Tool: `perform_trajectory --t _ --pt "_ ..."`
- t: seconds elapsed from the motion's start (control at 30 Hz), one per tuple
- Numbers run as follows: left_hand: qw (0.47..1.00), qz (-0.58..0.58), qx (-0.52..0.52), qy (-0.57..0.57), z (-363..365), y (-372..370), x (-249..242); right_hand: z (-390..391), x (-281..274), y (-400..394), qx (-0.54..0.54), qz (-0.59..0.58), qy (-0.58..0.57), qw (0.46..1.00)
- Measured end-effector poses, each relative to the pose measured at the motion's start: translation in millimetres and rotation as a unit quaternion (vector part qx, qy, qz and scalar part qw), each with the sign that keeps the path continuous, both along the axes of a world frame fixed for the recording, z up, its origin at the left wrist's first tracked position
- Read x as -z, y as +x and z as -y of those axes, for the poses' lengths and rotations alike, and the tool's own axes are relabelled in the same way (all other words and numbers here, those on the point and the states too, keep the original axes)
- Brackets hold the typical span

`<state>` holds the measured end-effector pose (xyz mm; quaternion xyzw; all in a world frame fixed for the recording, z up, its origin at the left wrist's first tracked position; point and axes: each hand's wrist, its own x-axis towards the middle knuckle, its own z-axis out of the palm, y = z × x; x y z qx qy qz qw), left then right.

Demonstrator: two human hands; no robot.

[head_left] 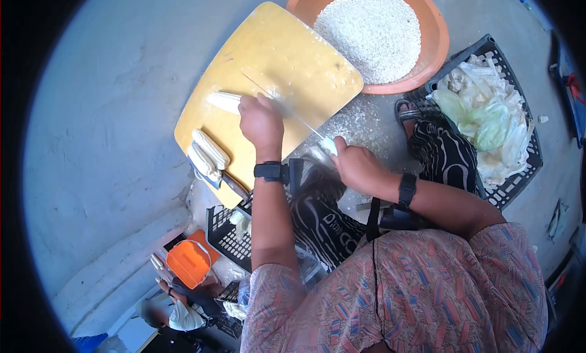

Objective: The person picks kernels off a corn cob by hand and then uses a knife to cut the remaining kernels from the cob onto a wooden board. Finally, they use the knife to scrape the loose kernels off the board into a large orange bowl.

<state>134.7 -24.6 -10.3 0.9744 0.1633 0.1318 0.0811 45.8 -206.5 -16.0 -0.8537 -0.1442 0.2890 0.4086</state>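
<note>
My left hand (261, 122) is closed around the near end of a white corn cob (223, 101) lying on a yellow board (274, 39). In my right hand (361, 169) is a knife (300, 118), gripped by its pale handle. Its long thin blade slants up and left across the board, just right of my left hand. White cobs (211, 148) lie together at the board's left edge. Beside them rests another knife (234, 186) with a dark handle, its blade partly under the cobs. White bits are scattered over the board.
An orange tub (438, 45) of white kernels stands beyond the board. Right of my legs is a black crate (530, 154) with husks and plastic. Another black crate (221, 231) sits below the board. At lower left, a person (183, 313) is near an orange bucket (188, 262).
</note>
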Motion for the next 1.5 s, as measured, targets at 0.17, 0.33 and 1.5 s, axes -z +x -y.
perform_trajectory --t 0.17,0.33,1.5 --pt "1.000 -0.008 -0.008 -0.017 1.0 1.3 0.3 -17.2 14.5 10.7 0.021 0.028 0.012 0.999" --pt "0.999 0.018 0.020 -0.026 4.6 -1.9 3.5 -40.4 31.8 43.1 0.057 0.038 0.020 0.997" --pt "0.987 0.117 -0.006 -0.108 -5.4 -13.3 21.1 -15.3 5.8 16.2 0.001 0.054 0.021 0.998"
